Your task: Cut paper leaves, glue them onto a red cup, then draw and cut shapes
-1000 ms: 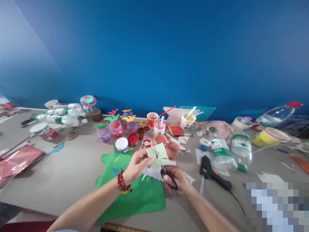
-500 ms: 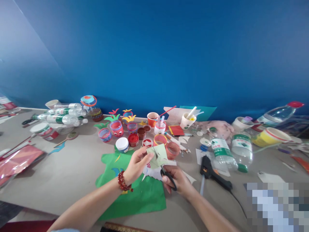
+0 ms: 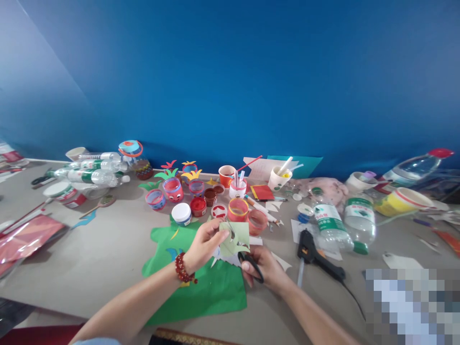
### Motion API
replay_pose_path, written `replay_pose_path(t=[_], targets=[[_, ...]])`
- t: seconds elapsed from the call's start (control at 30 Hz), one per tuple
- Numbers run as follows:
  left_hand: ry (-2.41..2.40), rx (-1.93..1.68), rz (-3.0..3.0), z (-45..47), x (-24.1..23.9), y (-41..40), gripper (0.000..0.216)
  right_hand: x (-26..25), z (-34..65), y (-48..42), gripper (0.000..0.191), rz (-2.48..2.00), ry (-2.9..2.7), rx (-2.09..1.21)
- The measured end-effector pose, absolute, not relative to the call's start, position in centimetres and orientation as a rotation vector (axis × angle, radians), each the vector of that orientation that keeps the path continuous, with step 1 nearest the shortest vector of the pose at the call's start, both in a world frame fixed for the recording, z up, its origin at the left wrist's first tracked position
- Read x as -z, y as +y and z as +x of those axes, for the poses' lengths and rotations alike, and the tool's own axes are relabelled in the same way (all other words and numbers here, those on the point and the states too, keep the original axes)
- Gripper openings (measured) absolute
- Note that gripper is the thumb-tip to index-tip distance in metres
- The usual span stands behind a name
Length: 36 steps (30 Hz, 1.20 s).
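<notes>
My left hand [image 3: 206,245] pinches a pale green piece of paper [image 3: 235,235] by its left edge, with a red bead bracelet [image 3: 182,267] on the wrist. In my right hand [image 3: 268,267] are black-handled scissors [image 3: 251,266], their blades reaching up into the paper, partly hidden by it. A curved strip at the paper's lower right stands partly cut away. Below both hands lies a green sheet [image 3: 201,297] with small blue and yellow paper scraps on it. White paper with a jagged edge [image 3: 230,258] sits under the held paper.
Behind the hands stand painted cups [image 3: 173,189] with paper leaves, a red paint jar [image 3: 198,206], a white-lidded jar [image 3: 181,213] and an orange ring-shaped cup [image 3: 257,220]. To the right lie a glue gun [image 3: 312,254] and plastic bottles [image 3: 332,225]. More bottles [image 3: 93,176] lie at left.
The pale green paper has turned a little in my left hand, and its curved cut strip now shows at the lower right. Both hands stay in nearly the same place.
</notes>
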<state>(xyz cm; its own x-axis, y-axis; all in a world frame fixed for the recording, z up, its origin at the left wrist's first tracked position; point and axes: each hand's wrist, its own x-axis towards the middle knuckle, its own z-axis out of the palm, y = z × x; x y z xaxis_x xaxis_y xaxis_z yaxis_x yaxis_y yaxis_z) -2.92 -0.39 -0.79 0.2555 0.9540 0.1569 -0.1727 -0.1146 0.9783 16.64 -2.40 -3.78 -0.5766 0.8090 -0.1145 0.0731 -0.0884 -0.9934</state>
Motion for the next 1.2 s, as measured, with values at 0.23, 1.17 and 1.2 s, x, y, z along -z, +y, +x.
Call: replay_pose_path(t=[0.23,1.17,1.2], targets=[[0.815,-1.168,1.306,-2.98,0.99,-0.46,0.028,3.56,16.69,-2.33,0.063,-0.957,-1.626,-1.732],[0.836,-1.146,1.275,-2.84,0.41,-0.52,0.031,3.86,16.74,-2.42,0.062,-0.963,-1.624,-1.736],[0.835,-1.152,1.281,-2.85,0.36,-0.50,0.031,3.73,16.72,-2.41,0.063,-0.963,-1.620,-1.741]])
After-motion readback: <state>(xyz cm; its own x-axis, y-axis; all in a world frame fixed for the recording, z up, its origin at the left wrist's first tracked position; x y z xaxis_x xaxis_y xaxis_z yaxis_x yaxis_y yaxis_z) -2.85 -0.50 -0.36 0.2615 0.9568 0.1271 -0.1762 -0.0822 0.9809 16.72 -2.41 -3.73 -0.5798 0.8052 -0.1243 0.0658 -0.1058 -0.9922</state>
